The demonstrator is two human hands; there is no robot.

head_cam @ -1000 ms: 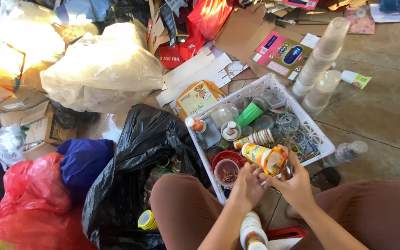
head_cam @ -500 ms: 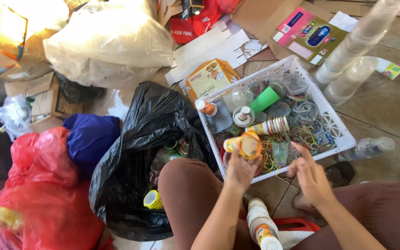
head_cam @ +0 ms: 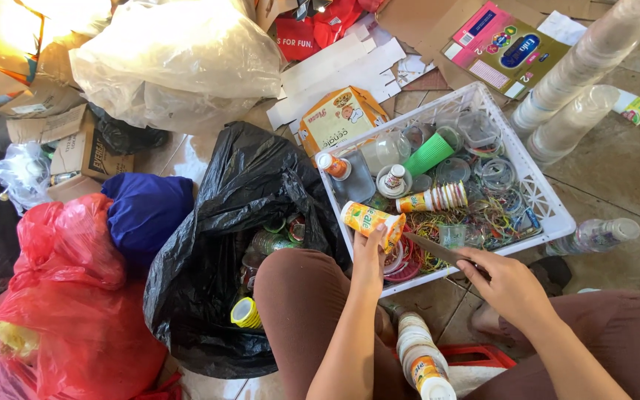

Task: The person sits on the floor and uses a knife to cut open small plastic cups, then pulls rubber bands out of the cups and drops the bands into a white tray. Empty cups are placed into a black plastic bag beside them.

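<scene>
Now the left hand (head_cam: 368,255) grips a glossy orange cup (head_cam: 370,221), right hand (head_cam: 509,285) a thin blade (head_cam: 438,250).

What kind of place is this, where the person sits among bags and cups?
Probably an informal spot for sorting recyclable waste, on a tiled floor. A white crate holds sorted plastic cups and lids, a black bag holds bottles, and flattened cardboard lies around. The left hand holds an orange cup.
</scene>
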